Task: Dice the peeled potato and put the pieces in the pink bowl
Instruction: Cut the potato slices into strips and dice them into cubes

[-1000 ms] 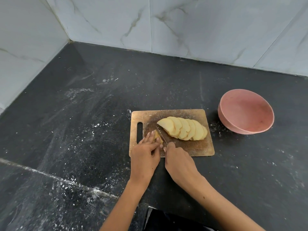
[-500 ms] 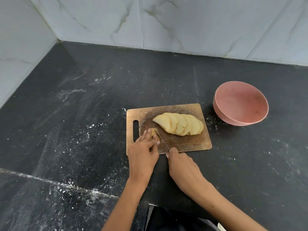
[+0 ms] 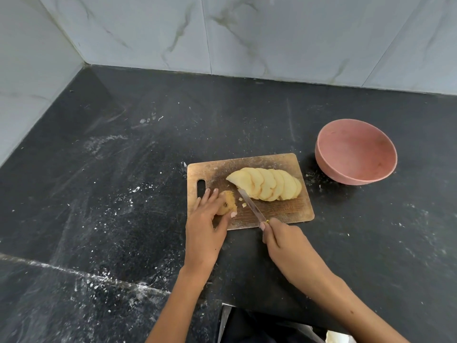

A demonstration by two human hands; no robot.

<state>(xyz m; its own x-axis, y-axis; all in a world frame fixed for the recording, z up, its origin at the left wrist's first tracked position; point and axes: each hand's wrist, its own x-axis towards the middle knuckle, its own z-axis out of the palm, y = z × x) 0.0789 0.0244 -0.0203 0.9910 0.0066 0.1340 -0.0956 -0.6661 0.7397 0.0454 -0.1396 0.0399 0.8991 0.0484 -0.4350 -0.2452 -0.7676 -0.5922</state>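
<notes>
Since a second ago, the knife (image 3: 251, 205) has drawn back from the potato end piece (image 3: 226, 203), its blade now lying slanted across the wooden cutting board (image 3: 279, 211) between that piece and the fanned potato slices (image 3: 267, 183), with two small cut bits (image 3: 242, 202) beside the blade. On the board's left side, near its handle slot (image 3: 201, 188), the left hand (image 3: 206, 225) holds the end piece, fingers resting over its top and thumb curled against its near side. At centre, the slices lean overlapped in a row on the board, uncut into dice. Below them, at the board's near edge, the right hand (image 3: 284, 240) grips the knife handle, fingers wrapped around it and forefinger extended toward the blade. To the right, the pink bowl (image 3: 356, 154) sits tilted on the dark, flour-streaked counter (image 3: 123, 169), apart from the board, with no potato pieces inside. Marble-patterned wall tiles (image 3: 247, 33) line the back.
</notes>
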